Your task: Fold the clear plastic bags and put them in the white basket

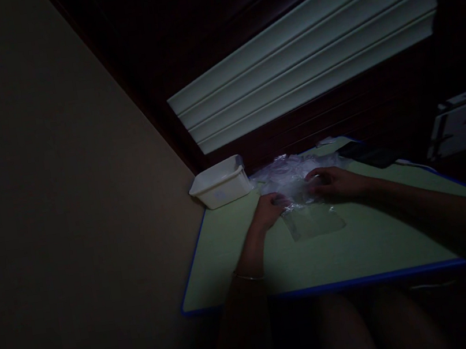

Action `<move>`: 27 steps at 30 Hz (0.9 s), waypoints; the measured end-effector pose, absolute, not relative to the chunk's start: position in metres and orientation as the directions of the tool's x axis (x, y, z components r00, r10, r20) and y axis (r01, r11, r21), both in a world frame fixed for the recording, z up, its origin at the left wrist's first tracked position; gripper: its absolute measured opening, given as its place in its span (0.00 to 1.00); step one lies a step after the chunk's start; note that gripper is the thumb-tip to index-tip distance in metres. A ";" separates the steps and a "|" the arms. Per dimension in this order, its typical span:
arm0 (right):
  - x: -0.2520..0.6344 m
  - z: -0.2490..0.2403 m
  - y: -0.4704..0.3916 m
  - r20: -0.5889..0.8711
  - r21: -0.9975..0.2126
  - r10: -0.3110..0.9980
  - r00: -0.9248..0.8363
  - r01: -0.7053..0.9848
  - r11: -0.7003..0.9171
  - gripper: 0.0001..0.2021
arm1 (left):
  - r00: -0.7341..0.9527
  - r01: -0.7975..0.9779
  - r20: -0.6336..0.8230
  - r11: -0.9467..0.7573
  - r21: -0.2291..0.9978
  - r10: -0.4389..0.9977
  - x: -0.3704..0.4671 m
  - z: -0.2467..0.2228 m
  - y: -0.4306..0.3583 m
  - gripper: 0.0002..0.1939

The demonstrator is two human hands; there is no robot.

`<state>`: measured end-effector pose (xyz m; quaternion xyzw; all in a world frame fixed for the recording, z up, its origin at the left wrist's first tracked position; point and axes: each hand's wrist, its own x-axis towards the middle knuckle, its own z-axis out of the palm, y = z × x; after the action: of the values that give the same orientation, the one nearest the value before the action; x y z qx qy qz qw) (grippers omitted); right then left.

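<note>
In dim light, a pile of crumpled clear plastic bags [280, 172] lies toward the back of the pale green table [378, 240]. My left hand [270, 210] is at the near left side of the pile, its fingers closed on the edge of a clear plastic bag [299, 191]. From the right, my right hand [334, 182] grips the same bag, thumb and fingers curved around it. Blur and darkness hide the fingertips. Just below both hands, a flat sheet of clear plastic [314, 223] rests on the tabletop.
A white plastic bin [223, 184] stands at the table's back left corner, against the wall [91, 219]. A dark flat object [368, 154] lies at the back right, with a pale cable [415, 164] beside it. Blue edging [363, 280] borders the table.
</note>
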<state>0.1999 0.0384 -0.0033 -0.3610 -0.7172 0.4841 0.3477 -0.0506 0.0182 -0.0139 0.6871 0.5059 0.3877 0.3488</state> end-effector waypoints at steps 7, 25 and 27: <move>0.203 -0.002 0.039 0.240 -0.849 0.816 -0.527 0.294 0.440 0.18 | 0.223 0.376 0.155 -0.232 0.897 0.962 -0.052 -0.013 0.018 0.16; 0.198 0.000 0.038 0.356 -0.801 0.838 -0.414 0.326 0.502 0.14 | 0.240 0.260 0.181 -0.243 0.935 0.954 -0.051 -0.007 0.015 0.19; 0.197 -0.001 0.037 0.344 -0.809 0.839 -0.421 0.321 0.493 0.14 | 0.246 0.262 0.194 -0.257 0.930 0.950 -0.051 -0.009 0.016 0.17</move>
<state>0.1972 0.0371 -0.0006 -0.3753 -0.7729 0.3360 0.3859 -0.0514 0.0164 -0.0086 0.6735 0.4496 0.4184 0.4113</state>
